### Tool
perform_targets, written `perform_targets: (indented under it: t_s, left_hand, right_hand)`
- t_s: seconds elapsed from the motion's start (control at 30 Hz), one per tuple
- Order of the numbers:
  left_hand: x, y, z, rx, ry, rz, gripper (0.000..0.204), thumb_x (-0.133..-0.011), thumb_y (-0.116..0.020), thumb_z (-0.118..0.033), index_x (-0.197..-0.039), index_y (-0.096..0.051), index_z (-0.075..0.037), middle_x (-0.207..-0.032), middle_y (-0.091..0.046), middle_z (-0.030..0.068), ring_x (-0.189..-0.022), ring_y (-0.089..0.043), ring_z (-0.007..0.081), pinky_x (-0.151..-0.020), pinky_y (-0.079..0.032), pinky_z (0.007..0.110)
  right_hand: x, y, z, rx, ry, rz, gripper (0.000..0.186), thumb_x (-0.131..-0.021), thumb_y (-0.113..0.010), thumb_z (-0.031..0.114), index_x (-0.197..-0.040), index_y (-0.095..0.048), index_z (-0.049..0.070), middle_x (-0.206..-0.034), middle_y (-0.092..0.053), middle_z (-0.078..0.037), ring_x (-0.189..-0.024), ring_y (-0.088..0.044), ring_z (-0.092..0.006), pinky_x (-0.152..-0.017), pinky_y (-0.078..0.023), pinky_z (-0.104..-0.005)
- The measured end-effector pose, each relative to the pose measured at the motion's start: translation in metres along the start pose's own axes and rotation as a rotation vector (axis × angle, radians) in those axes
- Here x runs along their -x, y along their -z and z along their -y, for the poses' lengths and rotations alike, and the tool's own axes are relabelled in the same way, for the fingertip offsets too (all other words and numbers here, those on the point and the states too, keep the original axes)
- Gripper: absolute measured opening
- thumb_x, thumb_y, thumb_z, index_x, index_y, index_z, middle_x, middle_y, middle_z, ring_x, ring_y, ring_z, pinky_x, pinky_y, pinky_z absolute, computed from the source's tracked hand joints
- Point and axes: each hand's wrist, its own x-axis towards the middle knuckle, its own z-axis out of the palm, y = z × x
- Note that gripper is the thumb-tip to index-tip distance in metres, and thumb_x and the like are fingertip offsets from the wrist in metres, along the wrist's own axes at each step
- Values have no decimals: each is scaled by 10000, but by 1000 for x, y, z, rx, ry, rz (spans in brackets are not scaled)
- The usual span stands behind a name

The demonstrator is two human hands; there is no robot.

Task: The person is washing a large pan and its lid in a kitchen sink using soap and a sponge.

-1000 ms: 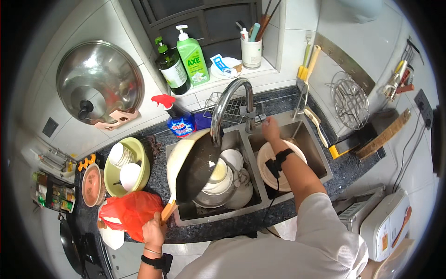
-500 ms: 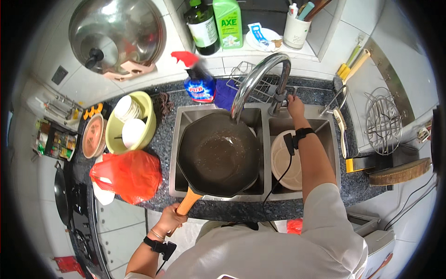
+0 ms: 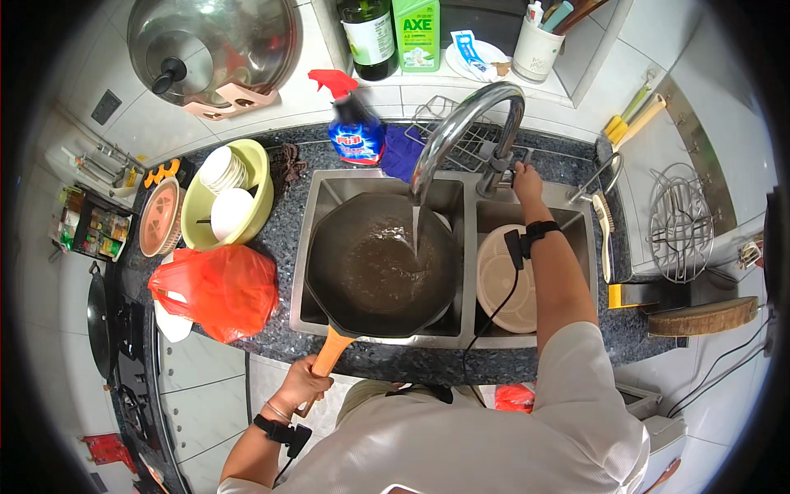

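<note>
A dark wok (image 3: 362,280) with a wooden handle (image 3: 332,351) rests over the left basin of the steel double sink (image 3: 469,272). My left hand (image 3: 301,384) is wrapped round that handle. From the curved chrome faucet (image 3: 469,123) a stream of water (image 3: 416,229) falls into the wok, where cloudy water ripples over the bottom. My right hand (image 3: 527,183) is closed on the lever at the faucet's right side; the fingers partly hide it. Below my right forearm, a round beige plastic basin (image 3: 504,280) sits in the right sink basin.
Left of the sink are a red plastic bag (image 3: 226,292), a yellow-green bowl (image 3: 262,202) with white dishes and a pink basket (image 3: 160,216). Behind stand a spray bottle (image 3: 355,132), a purple cloth (image 3: 400,153) and a wire rack (image 3: 461,136). A brush (image 3: 605,235) and round wooden board (image 3: 704,317) lie right.
Water now runs from the faucet into the wok, where none was falling before. The view has shifted slightly; both hands keep their holds.
</note>
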Motion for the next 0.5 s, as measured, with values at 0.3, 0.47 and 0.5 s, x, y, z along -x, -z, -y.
perform_targets:
  t_s: [0.3, 0.47, 0.5]
  left_hand:
    - [0, -7, 11, 14, 15, 3, 186, -736, -646, -11, -879, -528, -36, -625, -525, 5, -464, -516, 93, -433, -438, 235]
    - [-1, -13, 14, 26, 16, 24, 203, -738, -647, -16, -903, -530, -36, -635, -528, 6, -476, -520, 91, -435, -440, 236]
    - [-1, -13, 15, 32, 24, 32, 208, -738, -646, -16, -910, -530, -36, -638, -530, 7, -478, -521, 91, -436, -440, 236]
  right_hand:
    - [-5, 3, 3, 40, -8, 38, 387, -873, -514, 358, -926, -589, -17, -876, -625, -238, -876, -583, -408, -756, -446, -462]
    - [-4, 4, 7, 90, 8, 5, 337, -857, -541, 329, -886, -592, -3, -873, -630, -228, -879, -593, -392, -760, -455, -456]
    - [-3, 5, 8, 89, 10, 6, 337, -857, -541, 329, -886, -592, -3, -873, -630, -228, -879, -593, -392, -760, -455, -456]
